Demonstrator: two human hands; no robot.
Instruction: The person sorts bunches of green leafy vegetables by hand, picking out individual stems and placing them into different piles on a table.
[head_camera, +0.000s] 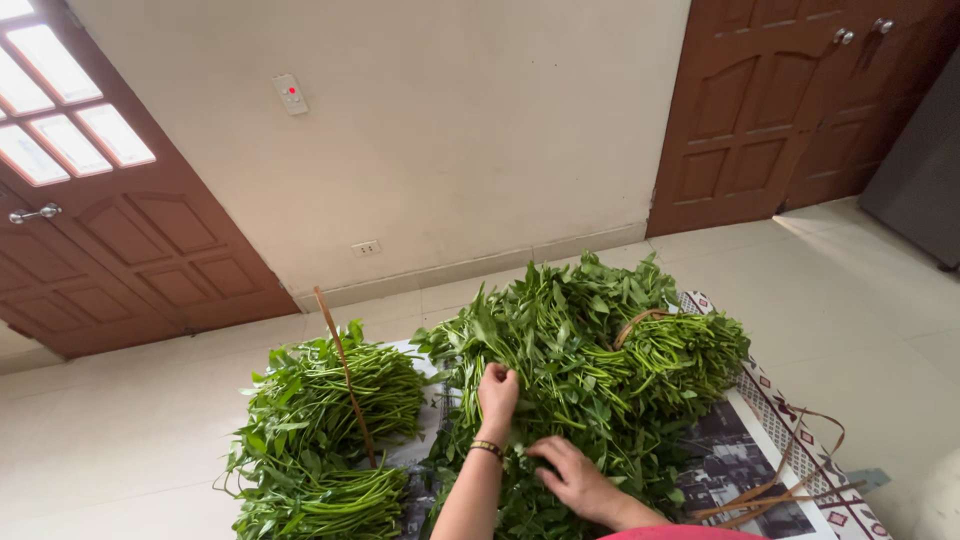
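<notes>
Large heap of leafy green stalks (590, 370), lying on the floor (120, 440) over spread printed paper sheets (740, 460); long axis of the stalks runs roughly from the lower left to the upper right, cut stem ends bunched toward the right, leaf tips fanning up and to the left. Left hand (497, 392), a dark beaded bracelet (487, 449) on its wrist, reaches into the middle of the heap with fingers curled shut on a few stalks. Right hand (570, 472) lies low on the near side of the heap, fingers bent and pressed among the leaves; whether it grips any stalk cannot be told. Second, smaller bundle of green stalks (320, 430), well to the left of the heap and apart from both hands, stems running left to right, with a thin brown strip (346, 380) standing across it. Loose brown strips (790, 480) at the right edge of the paper, beside a patterned mat (790, 420). Behind: cream wall, wooden doors at both sides.
</notes>
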